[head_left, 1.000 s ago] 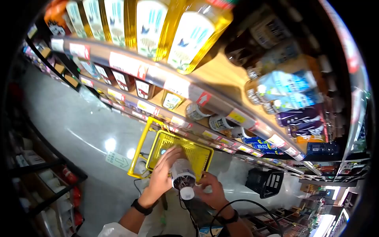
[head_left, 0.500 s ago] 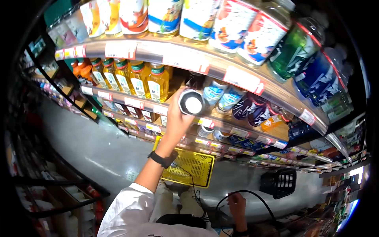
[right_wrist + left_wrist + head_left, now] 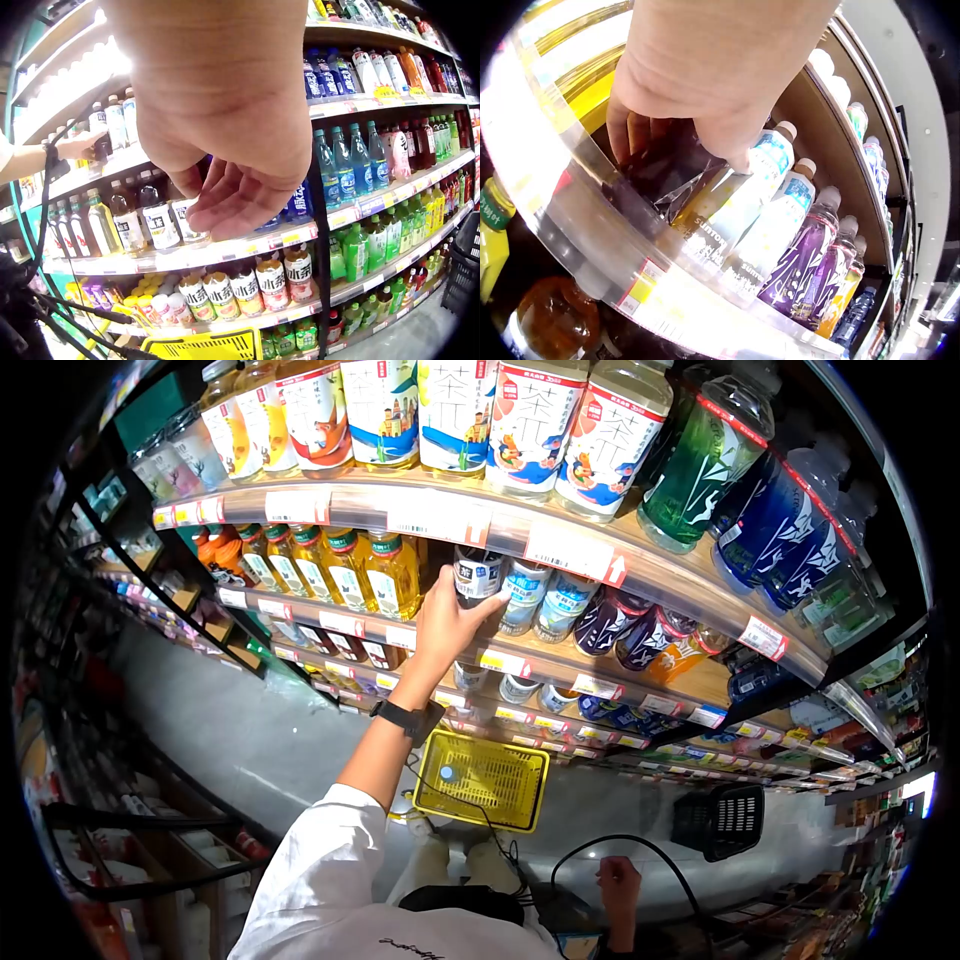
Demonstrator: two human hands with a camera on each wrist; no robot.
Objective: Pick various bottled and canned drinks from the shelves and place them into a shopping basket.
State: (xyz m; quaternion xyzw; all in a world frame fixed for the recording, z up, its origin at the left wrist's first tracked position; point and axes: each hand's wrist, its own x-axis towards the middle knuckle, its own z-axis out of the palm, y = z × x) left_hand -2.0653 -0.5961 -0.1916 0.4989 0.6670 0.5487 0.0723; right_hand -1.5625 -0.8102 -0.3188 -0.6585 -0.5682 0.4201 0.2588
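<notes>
At upper middle, the left hand point(image 3: 448, 622) curls round a dark bottle point(image 3: 478, 574), probably to stop it tipping; at lower right, the right hand point(image 3: 619, 882) hangs loosely curled, empty.

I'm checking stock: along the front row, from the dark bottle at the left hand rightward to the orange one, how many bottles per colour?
Dark bottle: 1
Blue-labelled bottles: 2
Purple bottles: 2
Orange bottle: 1
Total: 6
</notes>
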